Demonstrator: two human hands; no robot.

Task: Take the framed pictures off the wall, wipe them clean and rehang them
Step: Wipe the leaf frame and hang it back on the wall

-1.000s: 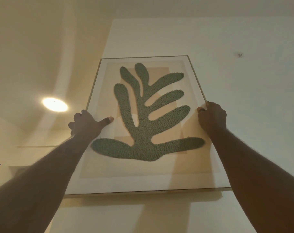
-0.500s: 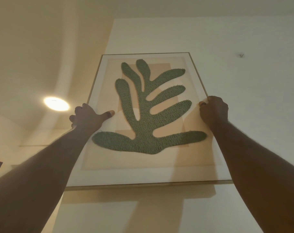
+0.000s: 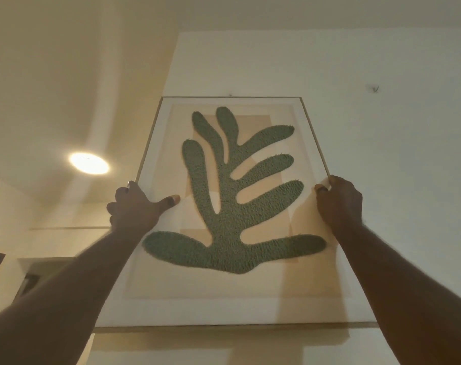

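Ceiling light (image 3: 89, 163): a round lit lamp is seen at 9 o'clock of the view, on the ceiling, well apart from the frame.
Left hand (image 3: 134, 208): the frame's left edge is gripped at about 9 o'clock of the frame; the fingers are curled behind the edge, and the thumb (image 3: 168, 201) is stretched flat across the glass toward 3 o'clock.
Framed picture (image 3: 237, 293): a thin wood-edged frame with a green branching leaf shape is held up against the wall (image 3: 395, 154), between both hands, seen from below.
Right hand (image 3: 338, 204): the right edge is gripped at about 3 o'clock of the frame; the fingers are wrapped behind it, and the thumb tip is pressed on the front rim.
Wall hook (image 3: 374, 88): a small dark fixing is seen at 1 o'clock, well apart from the frame.
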